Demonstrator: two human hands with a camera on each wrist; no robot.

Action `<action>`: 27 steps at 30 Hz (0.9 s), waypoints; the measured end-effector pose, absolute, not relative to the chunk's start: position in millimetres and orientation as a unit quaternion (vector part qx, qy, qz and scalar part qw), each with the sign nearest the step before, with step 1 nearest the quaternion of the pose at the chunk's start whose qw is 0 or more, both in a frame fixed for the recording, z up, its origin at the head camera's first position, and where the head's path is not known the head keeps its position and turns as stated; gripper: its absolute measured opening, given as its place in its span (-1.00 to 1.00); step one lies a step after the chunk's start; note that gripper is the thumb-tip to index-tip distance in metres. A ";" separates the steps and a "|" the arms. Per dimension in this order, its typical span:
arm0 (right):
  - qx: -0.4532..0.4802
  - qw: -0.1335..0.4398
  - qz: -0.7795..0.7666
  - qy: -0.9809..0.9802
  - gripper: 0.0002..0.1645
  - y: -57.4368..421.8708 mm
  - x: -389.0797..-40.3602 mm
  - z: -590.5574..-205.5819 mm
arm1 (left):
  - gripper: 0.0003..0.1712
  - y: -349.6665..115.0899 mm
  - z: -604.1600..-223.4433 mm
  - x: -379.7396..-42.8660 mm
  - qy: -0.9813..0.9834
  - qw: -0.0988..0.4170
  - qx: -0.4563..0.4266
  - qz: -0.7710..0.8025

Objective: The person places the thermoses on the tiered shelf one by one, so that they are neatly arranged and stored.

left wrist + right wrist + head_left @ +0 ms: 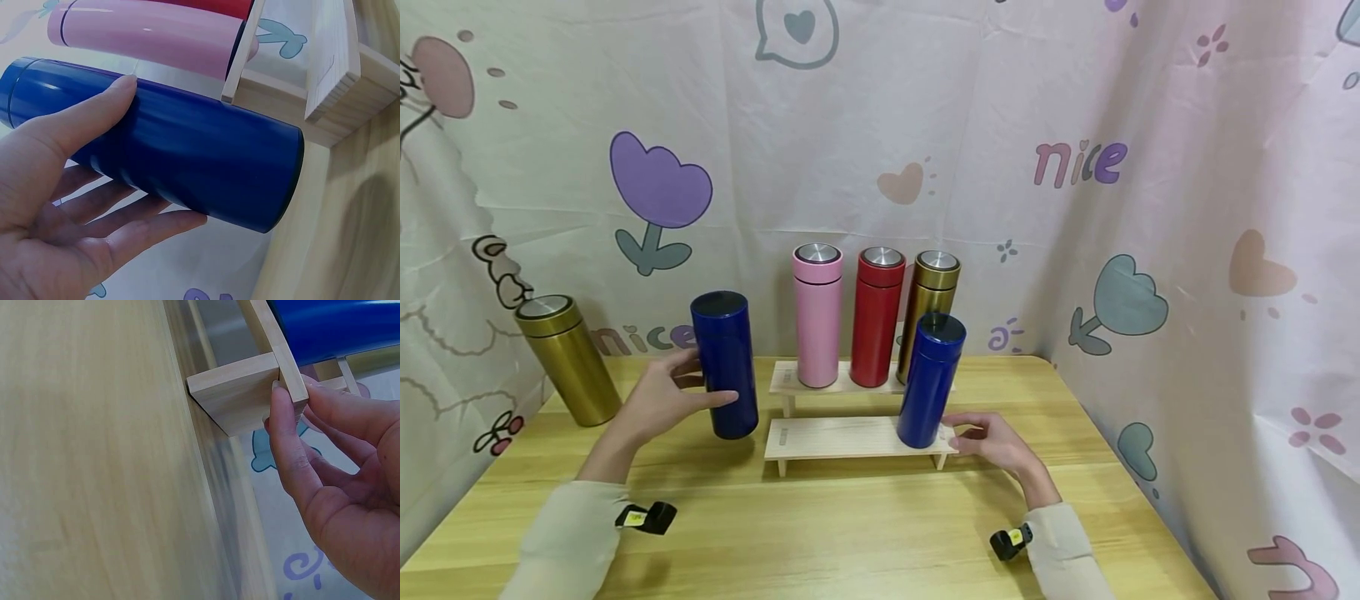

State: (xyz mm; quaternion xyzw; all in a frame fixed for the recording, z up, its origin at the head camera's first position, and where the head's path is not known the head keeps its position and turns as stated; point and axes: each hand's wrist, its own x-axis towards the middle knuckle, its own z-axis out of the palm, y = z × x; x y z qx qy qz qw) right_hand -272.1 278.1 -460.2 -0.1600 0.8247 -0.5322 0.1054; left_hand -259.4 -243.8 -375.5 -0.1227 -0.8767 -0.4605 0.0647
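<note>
My left hand (664, 398) holds a dark blue thermos bottle (727, 371) upright, left of the shelf stand. In the left wrist view, the thumb lies along one side of this bottle (206, 144) and the fingers support the other. With thumb and fingertips, my right hand (997, 442) pinches the right end of the low front wooden shelf (838, 437). The right wrist view shows that pinch at the edge of the board (289, 378), beside its leg. A second blue thermos bottle (931, 382) stands on that shelf's right end, close to the right fingertips.
Behind, the higher wooden shelf (784, 379) carries a pink bottle (818, 325), a red bottle (877, 325) and a gold bottle (934, 279), partly hidden by the blue one. Another gold bottle (568, 362) stands at the table's far left. A printed curtain (985, 100) hangs behind the wooden table (850, 533).
</note>
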 end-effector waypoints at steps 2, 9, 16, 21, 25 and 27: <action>-0.160 0.107 -0.534 0.823 -0.49 277.8 -272.2 -460.8 | -0.01 -242.2 -375.5 -258.6 -0.876 0.067 -0.128 -0.460; -0.162 0.107 -0.532 0.824 -0.48 277.9 -271.8 -462.6 | -0.01 -237.3 -373.4 -255.8 -0.875 0.072 -0.138 -0.459; -0.161 0.106 -0.533 0.824 -0.47 277.5 -271.0 -461.5 | -0.01 -232.2 -369.5 -251.4 -0.876 0.071 -0.138 -0.457; -0.161 0.107 -0.535 0.823 -0.47 277.4 -271.5 -460.6 | -0.02 -227.9 -367.5 -248.7 -0.873 0.074 -0.146 -0.459; -0.160 0.108 -0.537 0.821 -0.47 277.5 -272.0 -460.1 | -0.05 -223.8 -366.1 -247.0 -0.870 0.076 -0.156 -0.462; -0.160 0.107 -0.538 0.821 -0.46 277.7 -272.1 -459.9 | -0.06 -221.5 -365.8 -246.8 -0.868 0.077 -0.162 -0.463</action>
